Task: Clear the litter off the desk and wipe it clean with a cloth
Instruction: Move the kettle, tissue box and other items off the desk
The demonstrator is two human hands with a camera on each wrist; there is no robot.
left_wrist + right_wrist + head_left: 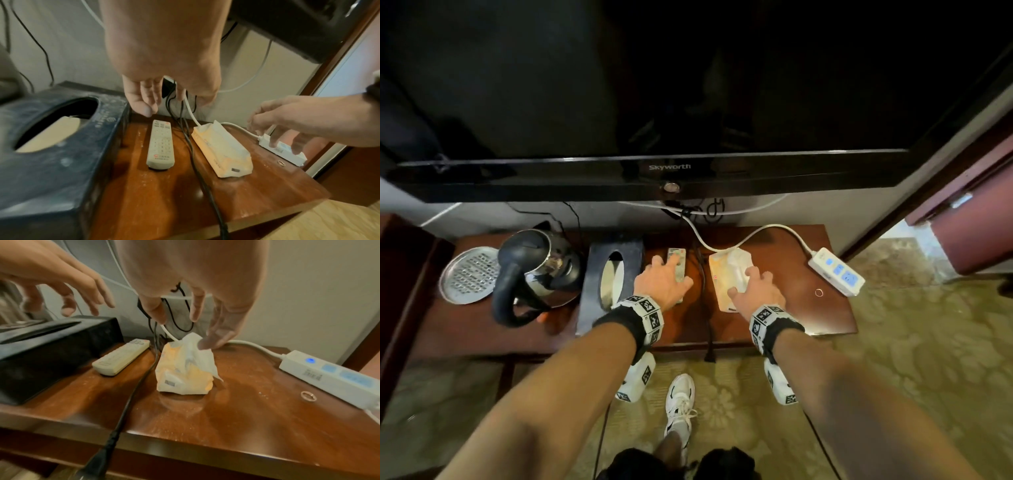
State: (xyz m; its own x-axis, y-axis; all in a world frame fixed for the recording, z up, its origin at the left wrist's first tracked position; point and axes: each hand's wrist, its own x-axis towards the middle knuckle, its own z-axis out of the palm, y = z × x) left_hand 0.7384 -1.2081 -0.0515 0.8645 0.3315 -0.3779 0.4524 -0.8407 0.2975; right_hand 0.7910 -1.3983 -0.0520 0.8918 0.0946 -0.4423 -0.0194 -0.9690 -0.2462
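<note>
On the dusty wooden desk (798,318) a soft orange-and-white tissue pack (726,274) lies with a white sheet sticking out of its top. My right hand (753,286) hovers over it with spread fingers. In the right wrist view one fingertip (205,344) is at the sheet of the tissue pack (185,371); whether it touches I cannot tell. A pale remote control (161,144) lies left of the pack. My left hand (669,277) hangs over the remote with loose fingers and holds nothing.
A dark tissue box (613,281) stands left of the remote, then a kettle (530,274) and a round metal tray (469,274). A white power strip (837,270) and a small ring (818,292) lie at the right. Black cables (123,410) cross the desk; a television (654,171) hangs above.
</note>
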